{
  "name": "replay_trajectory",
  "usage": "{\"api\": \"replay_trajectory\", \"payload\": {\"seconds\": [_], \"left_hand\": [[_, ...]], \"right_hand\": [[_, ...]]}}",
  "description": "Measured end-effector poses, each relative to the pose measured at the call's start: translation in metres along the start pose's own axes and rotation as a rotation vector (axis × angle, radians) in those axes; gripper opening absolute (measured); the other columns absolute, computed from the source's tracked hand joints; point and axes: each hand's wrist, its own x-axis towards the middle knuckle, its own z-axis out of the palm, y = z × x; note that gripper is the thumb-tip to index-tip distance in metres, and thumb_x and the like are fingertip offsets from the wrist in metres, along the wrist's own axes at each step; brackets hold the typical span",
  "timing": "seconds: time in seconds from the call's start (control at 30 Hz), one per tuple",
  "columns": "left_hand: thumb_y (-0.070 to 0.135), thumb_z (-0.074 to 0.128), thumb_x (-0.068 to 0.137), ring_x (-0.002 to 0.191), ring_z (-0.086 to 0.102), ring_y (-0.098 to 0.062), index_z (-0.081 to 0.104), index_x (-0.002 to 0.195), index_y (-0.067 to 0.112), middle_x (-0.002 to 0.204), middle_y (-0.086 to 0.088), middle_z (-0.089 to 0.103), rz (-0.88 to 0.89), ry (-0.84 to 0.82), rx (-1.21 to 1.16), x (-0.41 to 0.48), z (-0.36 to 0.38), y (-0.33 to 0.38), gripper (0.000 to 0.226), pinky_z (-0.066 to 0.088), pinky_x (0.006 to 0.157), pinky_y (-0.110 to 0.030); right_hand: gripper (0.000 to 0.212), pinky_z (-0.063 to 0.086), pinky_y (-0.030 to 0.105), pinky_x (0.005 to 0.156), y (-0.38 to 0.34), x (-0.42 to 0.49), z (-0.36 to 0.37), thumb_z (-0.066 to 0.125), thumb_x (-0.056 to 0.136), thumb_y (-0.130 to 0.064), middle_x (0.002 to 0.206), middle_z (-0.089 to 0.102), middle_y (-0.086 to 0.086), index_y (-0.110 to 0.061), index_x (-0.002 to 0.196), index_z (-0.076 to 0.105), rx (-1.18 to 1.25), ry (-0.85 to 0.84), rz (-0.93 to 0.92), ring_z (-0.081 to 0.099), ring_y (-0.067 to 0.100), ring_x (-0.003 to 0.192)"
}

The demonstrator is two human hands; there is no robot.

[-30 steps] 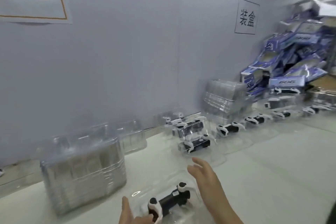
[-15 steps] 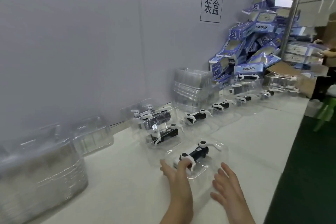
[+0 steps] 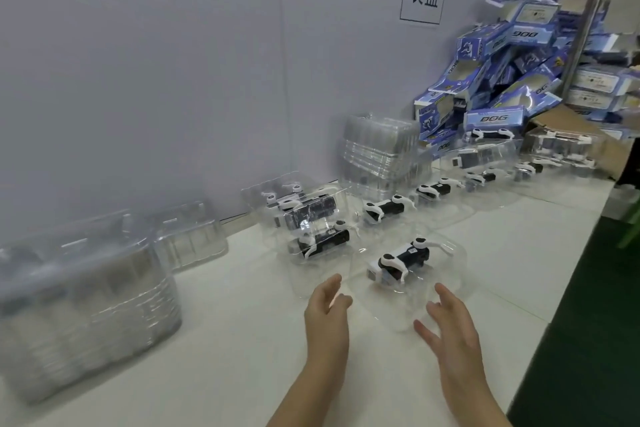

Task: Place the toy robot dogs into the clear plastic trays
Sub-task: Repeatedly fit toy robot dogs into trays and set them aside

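Observation:
A black-and-white toy robot dog (image 3: 401, 260) lies on its side in a clear plastic tray (image 3: 446, 291) on the white table. My left hand (image 3: 327, 308) hovers just left of that tray with straight fingers, holding nothing. My right hand (image 3: 450, 326) is spread near the tray's front right corner, also holding nothing. Behind, another dog in a tray (image 3: 323, 241) sits beside a stacked pair of filled trays (image 3: 304, 208). A row of further trayed dogs (image 3: 388, 208) runs back to the right.
A tall stack of clear trays (image 3: 86, 298) stands at the left, a smaller stack (image 3: 188, 239) behind it and another (image 3: 379, 149) by the grey wall. Blue DOG boxes (image 3: 502, 80) are piled at the back right. The table edge (image 3: 554, 308) drops to a green floor.
The tray with the dog has moved forward and right across the table. My left hand has let go of the dog, and both hands have drawn back from the tray.

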Motion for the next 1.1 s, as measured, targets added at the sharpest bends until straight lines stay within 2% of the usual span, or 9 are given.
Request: {"api": "replay_trajectory", "payload": {"seconds": [0.17, 0.27, 0.37, 0.43, 0.53, 0.63, 0.8, 1.0, 1.1], "left_hand": [[-0.008, 0.053, 0.090, 0.078, 0.069, -0.013, 0.068, 0.095, 0.018, 0.091, 0.002, 0.074, 0.231, 0.299, -0.087, -0.016, -0.098, 0.049, 0.030, 0.050, 0.075, -0.027], [-0.009, 0.059, 0.088, 0.073, 0.061, -0.008, 0.064, 0.090, 0.024, 0.086, 0.006, 0.068, 0.522, 0.626, -0.115, -0.020, -0.151, 0.082, 0.034, 0.049, 0.068, -0.019], [0.006, 0.071, 0.081, 0.070, 0.053, -0.001, 0.056, 0.093, 0.036, 0.090, 0.016, 0.060, 0.801, 1.006, -0.084, -0.028, -0.207, 0.104, 0.035, 0.047, 0.065, -0.019], [0.031, 0.079, 0.069, 0.086, 0.050, -0.003, 0.048, 0.106, 0.041, 0.105, 0.020, 0.051, 0.848, 1.144, 0.027, -0.031, -0.246, 0.109, 0.050, 0.043, 0.080, -0.029], [0.047, 0.095, 0.043, 0.127, 0.036, -0.009, 0.032, 0.143, 0.021, 0.138, 0.006, 0.034, 0.655, 1.027, 0.270, -0.021, -0.297, 0.105, 0.121, 0.030, 0.110, -0.034], [0.050, 0.089, 0.030, 0.140, 0.017, -0.003, 0.011, 0.154, 0.022, 0.157, 0.005, 0.018, 0.421, 0.743, 0.394, -0.010, -0.324, 0.097, 0.150, 0.018, 0.110, -0.026], [0.046, 0.099, 0.029, 0.131, 0.043, -0.002, 0.026, 0.152, 0.029, 0.146, 0.011, 0.046, 0.351, 0.515, 0.306, 0.007, -0.330, 0.079, 0.144, 0.042, 0.097, -0.019], [0.038, 0.093, 0.043, 0.104, 0.065, -0.001, 0.039, 0.146, 0.032, 0.120, 0.013, 0.067, 0.430, 0.622, 0.125, 0.014, -0.317, 0.066, 0.116, 0.051, 0.077, -0.011], [0.030, 0.095, 0.053, 0.112, 0.062, -0.006, 0.037, 0.147, 0.031, 0.127, 0.008, 0.063, 0.413, 0.635, 0.134, 0.017, -0.316, 0.064, 0.110, 0.050, 0.089, -0.016]], "right_hand": [[0.039, 0.038, 0.021, 0.087, 0.000, -0.034, 0.028, 0.069, 0.082, -0.008, 0.119, 0.055, -0.002, -0.029, 0.112, 0.058, -0.518, 0.124, -0.479, 0.053, 0.026, 0.110], [0.027, 0.039, 0.013, 0.084, -0.026, -0.055, 0.079, 0.058, 0.075, -0.035, 0.101, 0.056, -0.017, -0.034, 0.102, 0.060, -0.526, -0.169, -0.717, 0.053, 0.011, 0.096], [0.020, 0.044, 0.029, 0.088, -0.047, -0.060, 0.152, 0.068, 0.079, -0.022, 0.107, 0.059, -0.006, -0.024, 0.098, 0.069, -0.563, -0.492, -0.868, 0.054, 0.014, 0.105], [0.019, 0.041, 0.022, 0.093, -0.057, -0.063, 0.208, 0.073, 0.082, -0.017, 0.111, 0.059, -0.003, -0.018, 0.102, 0.071, -0.578, -0.649, -0.924, 0.053, 0.014, 0.109], [0.033, 0.039, 0.021, 0.097, -0.061, -0.079, 0.286, 0.071, 0.087, -0.032, 0.122, 0.059, -0.002, -0.020, 0.117, 0.066, -0.689, -0.917, -0.994, 0.050, 0.014, 0.118], [0.066, 0.042, 0.038, 0.098, -0.049, -0.097, 0.349, 0.061, 0.084, -0.062, 0.134, 0.055, -0.002, -0.024, 0.137, 0.050, -1.057, -1.106, -1.071, 0.048, 0.020, 0.127], [0.065, 0.028, 0.030, 0.051, -0.019, -0.100, 0.391, 0.046, 0.077, -0.081, 0.069, 0.053, -0.004, -0.018, 0.090, 0.048, -1.412, -1.083, -1.274, 0.054, 0.023, 0.068], [0.070, 0.024, 0.027, 0.047, -0.013, -0.086, 0.396, 0.044, 0.068, -0.087, 0.059, 0.054, -0.008, -0.019, 0.082, 0.052, -1.257, -1.024, -1.434, 0.054, 0.020, 0.059], [0.069, 0.041, 0.026, 0.057, -0.028, -0.085, 0.398, 0.047, 0.069, -0.085, 0.078, 0.071, -0.006, -0.023, 0.095, 0.063, -1.176, -0.981, -1.406, 0.066, 0.017, 0.072]]}}
